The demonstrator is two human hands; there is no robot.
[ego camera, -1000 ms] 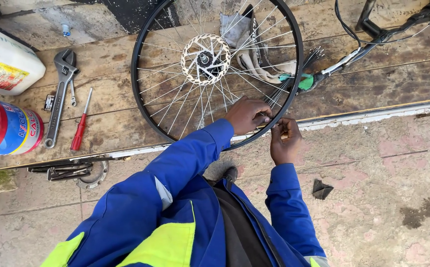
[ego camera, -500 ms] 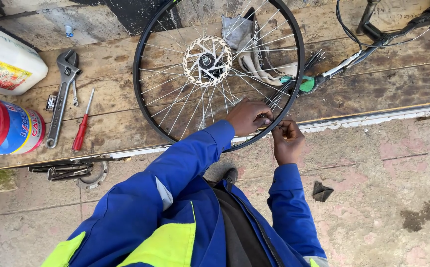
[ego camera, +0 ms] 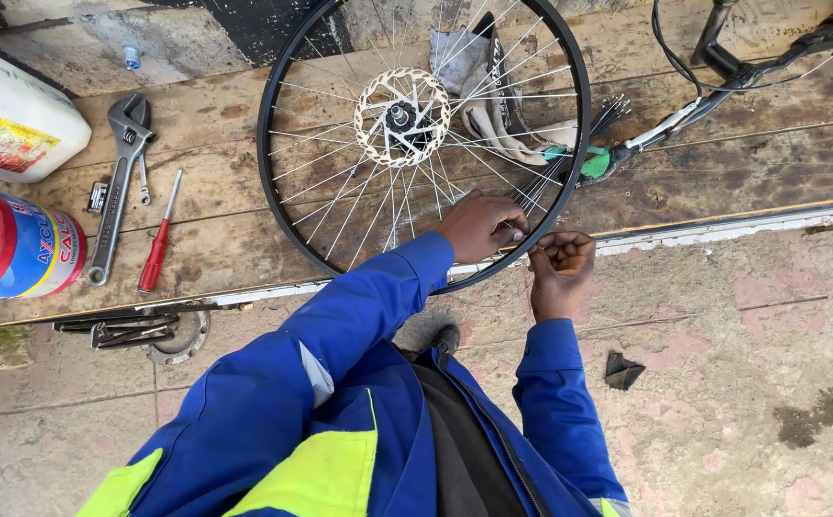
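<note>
A black bicycle wheel with thin spokes and a silver brake disc at its hub leans on a wooden bench. My left hand rests on the lower right part of the rim, fingers pinched around a spoke. Just right of it, outside the rim, my right hand is closed on a small tool or spoke end that I cannot make out. Both arms wear blue sleeves.
On the bench at left lie an adjustable wrench, a red screwdriver, a white jug and a red-lidded tin. A rag, loose spokes and a bike frame part sit behind the wheel. Metal parts lie on the floor.
My right hand has shifted slightly up toward the rim. The left hand stays on the same spot of the wheel.
</note>
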